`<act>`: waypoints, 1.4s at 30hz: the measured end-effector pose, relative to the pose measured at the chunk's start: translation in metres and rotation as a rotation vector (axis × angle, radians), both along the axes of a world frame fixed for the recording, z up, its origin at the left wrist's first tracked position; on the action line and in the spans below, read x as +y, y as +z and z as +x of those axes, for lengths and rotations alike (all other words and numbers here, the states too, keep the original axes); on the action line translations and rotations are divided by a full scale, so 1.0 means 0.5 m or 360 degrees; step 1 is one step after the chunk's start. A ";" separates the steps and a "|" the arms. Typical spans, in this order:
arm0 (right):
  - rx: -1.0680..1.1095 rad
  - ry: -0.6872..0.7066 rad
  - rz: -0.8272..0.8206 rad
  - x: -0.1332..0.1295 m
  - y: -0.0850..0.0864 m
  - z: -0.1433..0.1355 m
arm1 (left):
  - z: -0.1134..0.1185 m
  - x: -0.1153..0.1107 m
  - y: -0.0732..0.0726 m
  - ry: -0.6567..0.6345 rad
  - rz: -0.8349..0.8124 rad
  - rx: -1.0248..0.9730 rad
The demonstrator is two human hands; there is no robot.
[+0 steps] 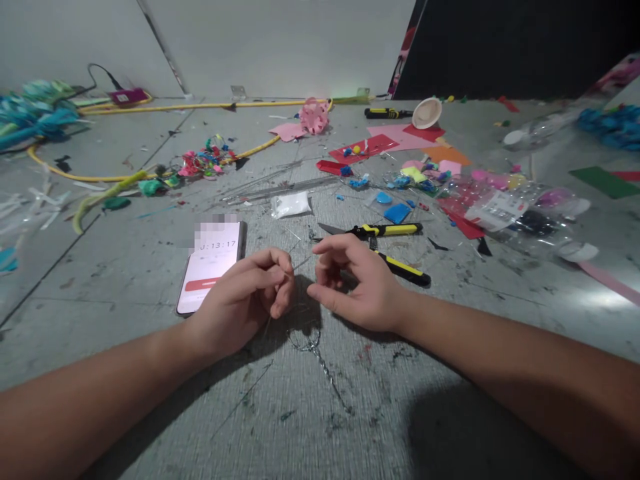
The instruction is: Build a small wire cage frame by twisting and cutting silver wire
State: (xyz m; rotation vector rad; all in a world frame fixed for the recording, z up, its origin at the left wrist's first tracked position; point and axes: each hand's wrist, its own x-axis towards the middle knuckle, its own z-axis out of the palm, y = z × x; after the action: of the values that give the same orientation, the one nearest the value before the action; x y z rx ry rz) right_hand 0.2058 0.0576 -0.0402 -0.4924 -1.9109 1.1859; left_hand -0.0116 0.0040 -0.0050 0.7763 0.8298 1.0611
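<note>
My left hand [245, 300] pinches a thin wire [302, 264] between thumb and fingertips; one end pokes out toward the right, and a little shows below the hand. My right hand [357, 283] is beside it, thumb and forefinger apart, with nothing visible between them. Its other fingers curl inward. Below both hands a twisted silvery wire piece [325, 370] with loops at its upper end lies on the grey surface [380, 427]. Just behind my right hand are pruning shears [395, 230] with yellow and black handles, blades apart. A phone [215, 267] showing a timer lies partly behind my left hand.
A small white packet [291, 205] lies beyond the hands. Coloured paper [365, 148], a white cup [427, 113] and a clear plastic bottle [510, 207] are at the right. A yellow cable [80, 177] curves along the left. Loose wires [280, 190] are scattered mid-surface.
</note>
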 end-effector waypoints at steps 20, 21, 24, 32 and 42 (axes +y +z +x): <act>-0.0068 -0.0036 -0.0004 -0.001 0.014 0.002 | 0.002 0.019 0.001 0.0051 -0.0190 -0.0280; -0.0068 -0.0028 -0.0001 0.000 0.015 0.002 | 0.002 0.020 0.001 0.0062 -0.0203 -0.0300; -0.0084 -0.0013 -0.0001 0.001 0.018 0.001 | 0.005 0.021 0.001 0.0076 -0.0236 -0.0330; -0.0125 -0.0008 0.0020 0.002 0.019 0.001 | 0.004 0.021 -0.001 0.0057 -0.0223 -0.0314; -0.0150 -0.0028 0.0064 0.003 0.021 0.001 | 0.002 0.022 0.001 0.0022 -0.0258 -0.0294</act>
State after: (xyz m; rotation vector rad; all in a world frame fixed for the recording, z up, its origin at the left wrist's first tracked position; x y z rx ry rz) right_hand 0.2064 0.0590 -0.0296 -0.5513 -2.0021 1.1286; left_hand -0.0104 0.0148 -0.0047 0.5282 0.7533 1.0468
